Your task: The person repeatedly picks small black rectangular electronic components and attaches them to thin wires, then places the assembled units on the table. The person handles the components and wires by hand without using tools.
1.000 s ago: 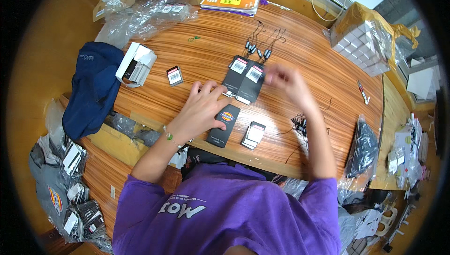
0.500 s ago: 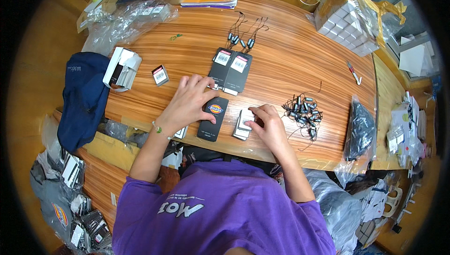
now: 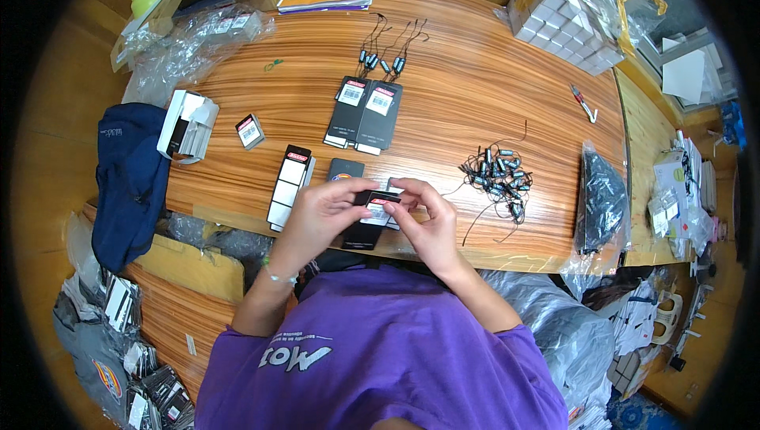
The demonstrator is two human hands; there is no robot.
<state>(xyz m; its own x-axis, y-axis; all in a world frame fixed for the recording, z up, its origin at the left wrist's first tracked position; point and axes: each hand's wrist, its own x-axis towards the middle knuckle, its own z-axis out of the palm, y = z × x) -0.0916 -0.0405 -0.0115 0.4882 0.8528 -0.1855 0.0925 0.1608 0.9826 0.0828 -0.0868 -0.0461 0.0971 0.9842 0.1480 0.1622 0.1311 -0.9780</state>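
Observation:
My left hand (image 3: 321, 212) and my right hand (image 3: 427, 228) meet at the table's near edge, both pinching a black hang tag (image 3: 360, 238). A small white label card (image 3: 380, 212) with a red top lies against the tag, between my fingertips. Partly behind my fingers lies another black hang tag (image 3: 345, 168). Left of my left hand is a stack of long black tags with white panels (image 3: 290, 185). Farther off, two overlapping piles of black hang tags (image 3: 380, 123) bear white stickers, their black strings (image 3: 396, 66) stretching away. To the right sits a tangle of black strings (image 3: 499, 181).
A small card stack (image 3: 249, 133) and a white box of cards (image 3: 188, 125) lie left, beside a navy pouch (image 3: 127, 177). Wrapped white boxes (image 3: 566, 26) stand far right, near a red-handled cutter (image 3: 584, 103). A plastic bag of black items (image 3: 603, 200) lies at right.
My left hand has left the logo tag and come toward my right hand. Both now grip a black tag and a label card. The tall white-panelled stack has come into view.

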